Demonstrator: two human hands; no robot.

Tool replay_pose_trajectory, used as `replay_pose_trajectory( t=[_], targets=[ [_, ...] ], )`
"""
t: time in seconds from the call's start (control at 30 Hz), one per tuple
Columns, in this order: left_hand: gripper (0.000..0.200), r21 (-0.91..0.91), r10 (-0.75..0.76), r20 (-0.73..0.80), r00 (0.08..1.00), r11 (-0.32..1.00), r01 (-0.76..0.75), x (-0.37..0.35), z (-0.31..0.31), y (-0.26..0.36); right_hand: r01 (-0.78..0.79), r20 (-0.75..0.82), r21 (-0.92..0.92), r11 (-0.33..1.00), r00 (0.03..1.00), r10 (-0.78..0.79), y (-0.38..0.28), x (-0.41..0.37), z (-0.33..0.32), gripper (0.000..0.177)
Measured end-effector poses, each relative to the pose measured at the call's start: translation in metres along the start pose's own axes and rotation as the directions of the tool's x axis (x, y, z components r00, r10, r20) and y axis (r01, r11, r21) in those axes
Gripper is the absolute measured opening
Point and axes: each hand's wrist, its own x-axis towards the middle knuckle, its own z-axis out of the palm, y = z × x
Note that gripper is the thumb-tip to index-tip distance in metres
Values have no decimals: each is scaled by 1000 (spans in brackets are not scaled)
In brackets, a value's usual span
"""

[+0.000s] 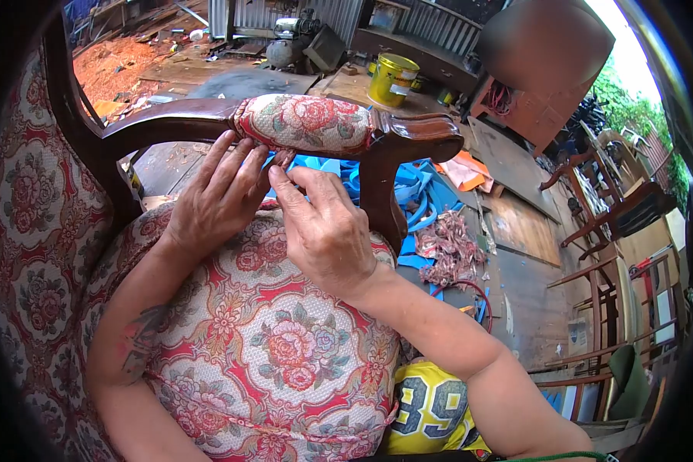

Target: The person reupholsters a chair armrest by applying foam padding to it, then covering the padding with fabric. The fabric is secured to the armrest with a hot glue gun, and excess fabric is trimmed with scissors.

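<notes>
An armchair with a dark wood frame (pixel 169 117) and floral upholstery is right in front of me. Its seat cushion (pixel 300 346) lies under my forearms, and the padded armrest (pixel 308 123) is just beyond my hands. With fingers stretched out, my left hand (pixel 219 189) rests against the lower edge of the arm pad. My right hand (pixel 327 231) is closed in a pinch beside it, on a small reddish-brown strip (pixel 283 159) below the pad. Fingertips hide most of that strip. The patterned backrest (pixel 38 208) rises on the left.
Blue strips (pixel 420 192) and a heap of shredded scraps (pixel 450 250) lie on the floor beyond the chair. A yellow bucket (pixel 393 79) and a compressor (pixel 289 48) stand farther back. Wooden chair frames (pixel 612 308) crowd the right side.
</notes>
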Motion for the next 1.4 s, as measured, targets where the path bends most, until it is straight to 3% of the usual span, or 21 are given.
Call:
replay_pose_trajectory(
  t=[0.23,0.33,0.4,0.47,0.5,0.57,0.6,0.67,0.7,0.8,0.87,0.93,1.0,1.07,1.13,1.23,1.3,1.33,1.4],
  targets=[
    [42,32,15,18,1000,999,-16,-1,1,-1,48,38,-2,999,998,-48,4,-3,-2,53],
    [48,82,27,9,1000,996,-28,1,1,-2,26,30,0,1000,999,-26,6,-4,-6,48],
    [50,103,15,-7,1000,995,-15,3,1,0,-59,-62,26,998,996,61,10,-6,-7,44],
    [52,49,-3,-4,1000,999,3,2,1,1,-89,-52,53,995,994,92,10,-5,-10,40],
    [55,40,-12,4,1000,999,12,0,2,1,-284,-19,273,919,954,301,9,-7,-9,37],
    [56,45,-12,-3,1000,999,12,-1,2,0,-587,181,611,531,757,628,9,-11,-7,31],
    [56,47,-2,-10,1000,999,3,0,2,0,-589,188,606,535,759,623,11,-10,-9,31],
    [58,49,-7,-16,1000,999,8,1,2,0,-708,510,699,100,591,625,16,-9,-17,30],
    [59,36,-9,-13,1000,999,9,2,1,0,-721,623,692,-44,564,543,21,-12,-20,24],
    [61,9,-14,-4,1000,1000,14,4,-2,-1,-664,644,731,-157,594,481,21,-12,-20,19],
    [62,-6,-12,-1,1000,1000,12,4,-3,-1,-660,657,719,-219,542,525,14,-3,-27,21],
    [62,-36,-15,0,1000,999,15,4,-4,-2,-655,748,661,-365,541,384,19,-3,-38,24],
    [62,-47,-18,12,1000,999,18,6,-7,-2,-659,750,655,-370,511,420,18,0,-41,28],
    [62,-61,-20,22,1000,998,21,8,-6,-2,-721,867,498,-482,428,257,26,5,-52,30],
    [61,-83,-35,-8,999,996,34,8,-5,-2,-741,873,484,-465,374,311,24,10,-55,33],
    [61,-92,-40,-2,999,995,40,8,-5,-1,-826,917,388,-409,300,263,29,11,-58,34],
    [61,-91,-38,2,999,995,38,7,-6,-2,-862,786,480,-164,340,517,17,15,-54,34],
    [61,-94,-35,7,999,995,36,6,-6,-2,-861,786,481,-164,340,517,15,14,-47,34],
    [60,-86,-34,0,999,996,34,6,-7,-1,-792,525,592,147,518,676,12,11,-32,33]
  ],
)
